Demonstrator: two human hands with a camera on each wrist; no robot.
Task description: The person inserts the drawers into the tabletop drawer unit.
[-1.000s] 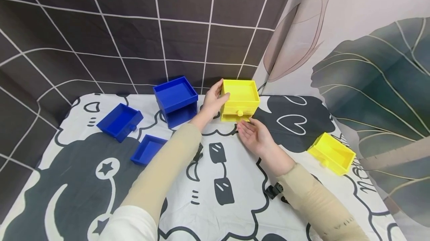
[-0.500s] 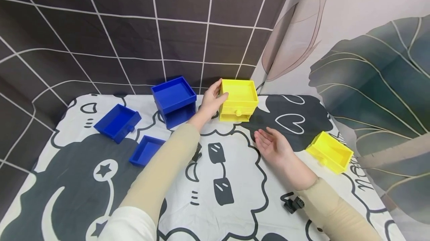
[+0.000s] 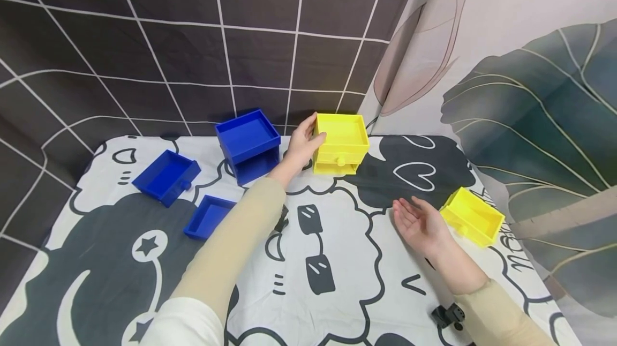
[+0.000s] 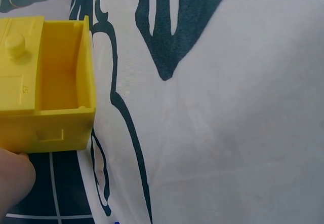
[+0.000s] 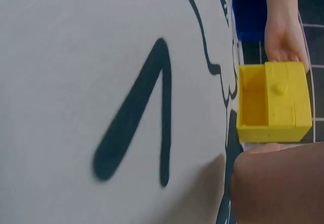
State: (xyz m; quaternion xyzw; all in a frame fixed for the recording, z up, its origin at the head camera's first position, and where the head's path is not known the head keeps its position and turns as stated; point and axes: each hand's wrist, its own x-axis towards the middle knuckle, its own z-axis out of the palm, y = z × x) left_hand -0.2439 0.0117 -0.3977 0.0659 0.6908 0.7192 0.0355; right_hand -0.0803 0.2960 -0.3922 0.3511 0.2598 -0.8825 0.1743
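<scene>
My left hand (image 3: pixel 305 142) grips the left side of a small yellow drawer cabinet (image 3: pixel 340 145), with the thumb over its top rim. The cabinet's upper drawer is in place with its round knob in front; the lower slot stands hollow, as the left wrist view shows in the cabinet (image 4: pixel 23 72). Palm turned up and fingers loosely extended, my right hand (image 3: pixel 420 224) is over the cloth and holds nothing. Just right of its fingertips lies a loose yellow drawer (image 3: pixel 474 217), knob toward me.
Left of the yellow cabinet stands a blue cabinet (image 3: pixel 248 137) with a hollow lower slot. Two loose blue drawers lie further left, a larger drawer (image 3: pixel 166 174) and another drawer (image 3: pixel 208 217) partly behind my left sleeve. A tiled-pattern backdrop (image 3: pixel 260 57) rises behind the table.
My right hand has moved away from the front of the yellow cabinet, rightward and nearer to the loose yellow drawer. The left hand keeps its hold on the cabinet.
</scene>
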